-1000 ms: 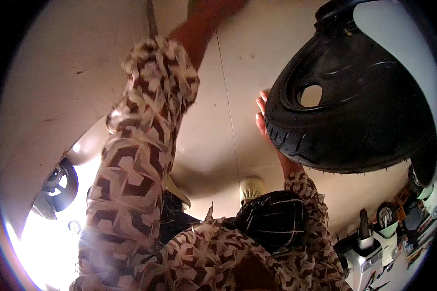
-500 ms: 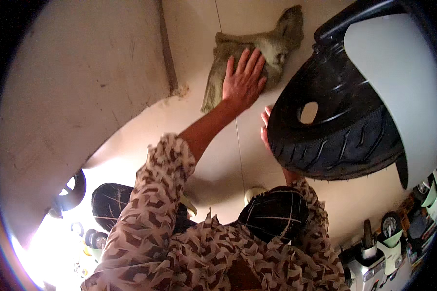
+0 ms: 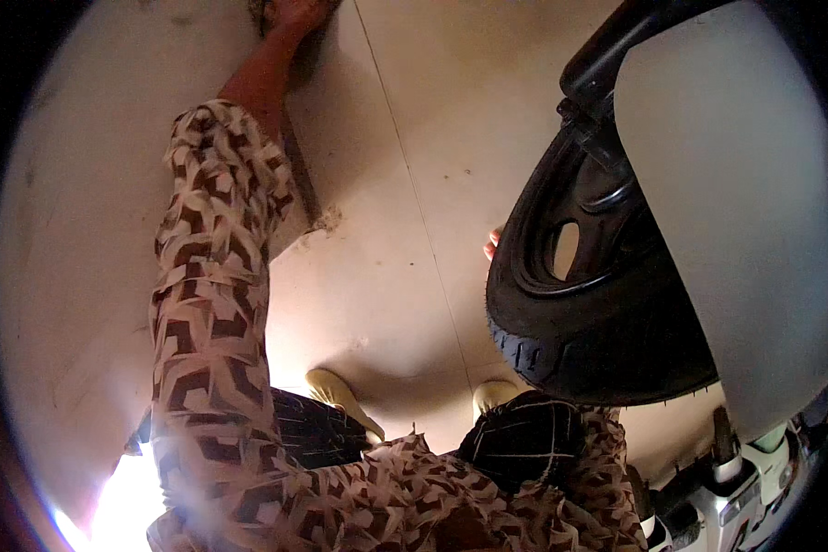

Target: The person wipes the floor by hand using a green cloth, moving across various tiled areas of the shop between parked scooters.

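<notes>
- The black tyre [image 3: 607,350] is on the right side, under a big pale mudguard [image 3: 727,212]. A thick black bar [image 3: 621,55] sits at its far end.
- The mudguard hangs over the tyre's right part, maybe to stop mud from flying up. It hides a lot of the wheel.
- The right hand [image 3: 493,243] is behind the tyre's left edge, perhaps to keep the wheel from turning. Only a few fingertips peek out, close together. I cannot tell if they press on the rubber.
- The left hand [image 3: 299,13] is far away at the top, on the left, with its arm stretched long. Its fingers are cut off, so I cannot tell if they are spread or pinching. Something dark is beside it, maybe a cloth or just shadow.
- The tyre looks like a squashed ring. Its long way goes from near to far, and the far end leans a little right.
- The open side, with a hole [image 3: 567,250] showing the pale floor [image 3: 368,322], faces up and left. The bumpy tread is on the near side.
</notes>
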### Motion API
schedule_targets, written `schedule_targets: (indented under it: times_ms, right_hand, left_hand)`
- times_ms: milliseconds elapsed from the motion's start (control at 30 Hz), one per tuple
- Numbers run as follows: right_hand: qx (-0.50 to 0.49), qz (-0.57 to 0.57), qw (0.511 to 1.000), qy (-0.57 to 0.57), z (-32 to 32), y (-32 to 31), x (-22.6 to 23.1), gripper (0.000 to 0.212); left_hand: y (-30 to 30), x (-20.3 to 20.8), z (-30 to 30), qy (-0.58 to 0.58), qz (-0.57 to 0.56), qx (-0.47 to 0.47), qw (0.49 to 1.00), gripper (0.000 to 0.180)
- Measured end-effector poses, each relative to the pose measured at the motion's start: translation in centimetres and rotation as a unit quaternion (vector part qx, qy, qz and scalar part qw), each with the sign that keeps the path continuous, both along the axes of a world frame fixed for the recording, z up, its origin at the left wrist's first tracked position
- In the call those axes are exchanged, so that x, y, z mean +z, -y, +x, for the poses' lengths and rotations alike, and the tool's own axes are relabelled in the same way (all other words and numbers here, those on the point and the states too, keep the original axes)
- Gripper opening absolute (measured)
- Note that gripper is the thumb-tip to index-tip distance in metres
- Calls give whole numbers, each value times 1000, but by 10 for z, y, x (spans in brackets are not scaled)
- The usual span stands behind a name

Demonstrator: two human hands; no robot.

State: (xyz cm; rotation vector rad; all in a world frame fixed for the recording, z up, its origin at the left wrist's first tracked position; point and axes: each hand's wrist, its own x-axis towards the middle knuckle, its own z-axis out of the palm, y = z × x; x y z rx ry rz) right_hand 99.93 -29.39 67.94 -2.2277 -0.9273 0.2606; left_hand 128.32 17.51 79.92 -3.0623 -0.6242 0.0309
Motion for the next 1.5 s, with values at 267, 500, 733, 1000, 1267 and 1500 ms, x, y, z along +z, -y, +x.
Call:
schedule_targets:
  times_ms: [267,500,733,1000,1267,1500]
  right_hand:
    - [2,-6,999,41,6,4,-5,48]
    - [18,-16,999,26,8,1,15,47]
    - [32,-16,999,37,35,-12,15,47]
    - [36,-13,998,57,16,-8,18,46]
    - [39,-25,998,35,-6,-23,12,47]
    - [68,-76,995,19,-11,8,-16,43]
  left_hand:
    - [123,-18,-58,12,-25,54,998,63]
    - [222,-75,-187,58,1,-87,995,65]
    - [265,-73,-241,-78,-91,-48,992,69]
    - [219,-91,-123,42,-12,-145,988,63]
    - [229,-116,-169,21,42,-119,992,64]
    - [277,-102,-278,-82,-58,-209,973,64]
